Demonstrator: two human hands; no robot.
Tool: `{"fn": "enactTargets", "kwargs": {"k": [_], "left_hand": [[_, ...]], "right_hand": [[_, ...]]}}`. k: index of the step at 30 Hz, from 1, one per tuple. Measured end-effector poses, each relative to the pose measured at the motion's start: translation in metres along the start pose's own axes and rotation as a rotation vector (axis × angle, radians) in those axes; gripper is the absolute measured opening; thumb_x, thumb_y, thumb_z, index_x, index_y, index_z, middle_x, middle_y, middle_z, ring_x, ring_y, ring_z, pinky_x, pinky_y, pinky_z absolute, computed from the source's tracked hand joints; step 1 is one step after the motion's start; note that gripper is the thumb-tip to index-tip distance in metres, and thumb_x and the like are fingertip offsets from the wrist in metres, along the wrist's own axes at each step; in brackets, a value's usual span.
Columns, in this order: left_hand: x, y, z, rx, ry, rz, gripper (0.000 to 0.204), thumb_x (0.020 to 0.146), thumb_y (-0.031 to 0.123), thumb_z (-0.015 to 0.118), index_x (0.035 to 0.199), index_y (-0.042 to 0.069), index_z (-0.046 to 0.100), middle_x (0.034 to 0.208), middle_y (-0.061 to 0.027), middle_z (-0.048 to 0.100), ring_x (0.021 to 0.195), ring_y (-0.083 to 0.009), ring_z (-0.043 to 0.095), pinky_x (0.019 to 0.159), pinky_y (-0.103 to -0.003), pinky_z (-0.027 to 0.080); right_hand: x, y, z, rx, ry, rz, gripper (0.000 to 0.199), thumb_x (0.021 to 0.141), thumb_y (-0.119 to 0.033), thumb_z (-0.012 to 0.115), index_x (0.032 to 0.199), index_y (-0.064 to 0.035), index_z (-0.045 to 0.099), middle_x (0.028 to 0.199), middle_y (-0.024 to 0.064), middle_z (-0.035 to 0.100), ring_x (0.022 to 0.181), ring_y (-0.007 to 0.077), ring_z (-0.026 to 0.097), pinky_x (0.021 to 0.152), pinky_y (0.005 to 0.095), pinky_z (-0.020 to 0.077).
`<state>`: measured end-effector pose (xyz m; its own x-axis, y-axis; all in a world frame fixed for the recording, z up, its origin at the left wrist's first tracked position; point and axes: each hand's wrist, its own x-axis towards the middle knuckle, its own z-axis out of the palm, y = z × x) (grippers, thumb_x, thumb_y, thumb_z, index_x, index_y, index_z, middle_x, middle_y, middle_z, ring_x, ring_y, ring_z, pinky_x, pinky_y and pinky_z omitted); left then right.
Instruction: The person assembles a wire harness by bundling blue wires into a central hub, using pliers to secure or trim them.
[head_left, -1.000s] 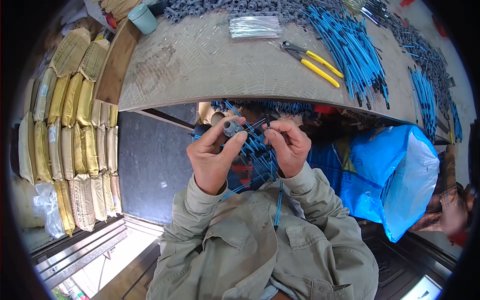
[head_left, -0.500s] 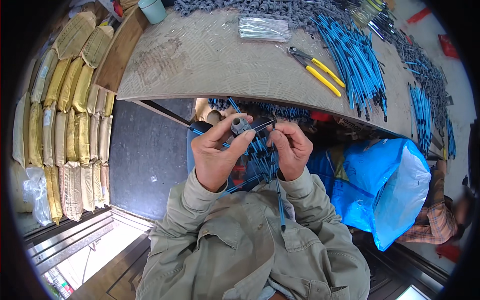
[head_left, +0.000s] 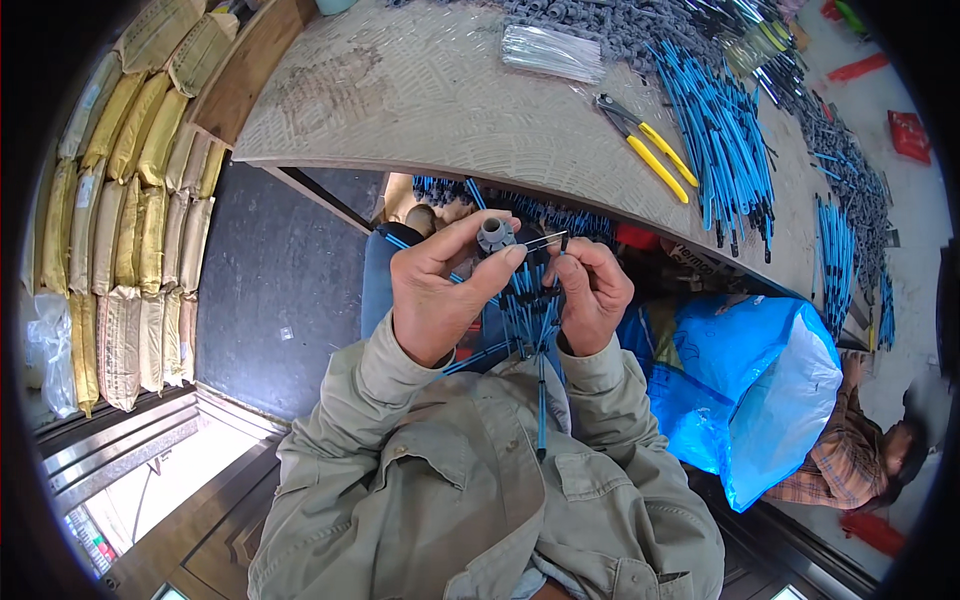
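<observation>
My left hand [head_left: 437, 285] pinches a grey ribbed plastic fitting [head_left: 495, 235] with a round open end facing up. Thin metal wires [head_left: 543, 243] stick out of its side toward my right hand [head_left: 594, 293]. That hand is closed, thumb against fingers, on a small black stick-like piece [head_left: 565, 243], whose tip touches or nearly touches the wire ends. Just below both hands, thin blue rods with black ends [head_left: 526, 303] lie bunched over my lap. One blue rod [head_left: 542, 410] hangs down against my shirt. The lower part of the black piece is hidden by my fingers.
On the table [head_left: 400, 100] lie yellow-handled pliers [head_left: 650, 150], a bundle of clear thin strips [head_left: 552, 53], blue rods [head_left: 718, 140] and grey fittings [head_left: 640, 20]. A blue bag [head_left: 740, 370] stands at my right, near another person's plaid sleeve [head_left: 830, 465]. Stacked sacks [head_left: 125, 230] are at left.
The view has shifted slightly. My right hand has drawn a little away from the fitting, and more bare wire shows between the two hands. Both hands keep their grip.
</observation>
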<state>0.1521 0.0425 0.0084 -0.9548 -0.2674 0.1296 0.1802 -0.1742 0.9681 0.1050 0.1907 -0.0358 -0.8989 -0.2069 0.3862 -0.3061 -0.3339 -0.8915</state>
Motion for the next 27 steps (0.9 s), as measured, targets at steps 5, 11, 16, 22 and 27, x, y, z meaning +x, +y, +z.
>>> {"fn": "enactTargets", "kwargs": {"k": [5, 11, 16, 22, 27], "left_hand": [[-0.001, 0.0, -0.002, 0.0, -0.011, 0.014, 0.029, 0.079, -0.002, 0.064, 0.106, -0.007, 0.058, 0.101, -0.0061, 0.06, 0.088, -0.0085, 0.054, 0.077, -0.021, 0.045], [-0.002, 0.001, -0.002, -0.037, -0.015, -0.005, 0.027, 0.08, -0.001, 0.064, 0.106, -0.007, 0.058, 0.101, -0.006, 0.06, 0.088, -0.0082, 0.054, 0.078, -0.021, 0.045], [-0.002, -0.002, -0.011, -0.037, -0.024, -0.04, 0.027, 0.081, -0.001, 0.063, 0.107, -0.007, 0.058, 0.102, -0.0069, 0.06, 0.089, -0.0088, 0.054, 0.078, -0.021, 0.045], [-0.003, -0.004, -0.019, -0.01, -0.021, -0.036, 0.031, 0.083, 0.01, 0.062, 0.108, -0.008, 0.058, 0.101, -0.011, 0.062, 0.093, -0.0148, 0.057, 0.084, -0.026, 0.044], [-0.003, -0.003, -0.025, -0.056, -0.031, -0.034, 0.03, 0.081, 0.009, 0.065, 0.107, -0.006, 0.059, 0.1, -0.0103, 0.063, 0.092, -0.0148, 0.056, 0.084, -0.028, 0.044]], "right_hand": [[0.0, -0.001, 0.001, 0.002, -0.018, -0.026, 0.013, 0.085, -0.005, 0.059, 0.094, 0.0049, 0.059, 0.086, 0.0095, 0.06, 0.063, 0.0108, 0.054, 0.06, 0.0226, 0.0433], [0.002, -0.002, -0.001, -0.242, -0.122, -0.101, 0.017, 0.08, 0.001, 0.061, 0.096, 0.0057, 0.058, 0.086, 0.0096, 0.06, 0.068, 0.0129, 0.053, 0.061, 0.0227, 0.0415], [-0.008, -0.007, 0.022, -0.389, -0.091, -0.227, 0.026, 0.076, 0.003, 0.064, 0.101, 0.0063, 0.058, 0.085, 0.012, 0.06, 0.071, 0.0172, 0.053, 0.064, 0.0243, 0.0418], [-0.01, 0.006, 0.018, -0.339, -0.134, -0.218, 0.031, 0.076, 0.001, 0.065, 0.105, 0.0052, 0.058, 0.081, 0.0135, 0.059, 0.068, 0.0208, 0.054, 0.063, 0.0269, 0.0436], [0.007, 0.004, 0.006, -0.291, -0.31, -0.174, 0.032, 0.076, 0.0, 0.065, 0.107, 0.0053, 0.058, 0.078, 0.0139, 0.058, 0.066, 0.0229, 0.056, 0.06, 0.0274, 0.0438]]}}
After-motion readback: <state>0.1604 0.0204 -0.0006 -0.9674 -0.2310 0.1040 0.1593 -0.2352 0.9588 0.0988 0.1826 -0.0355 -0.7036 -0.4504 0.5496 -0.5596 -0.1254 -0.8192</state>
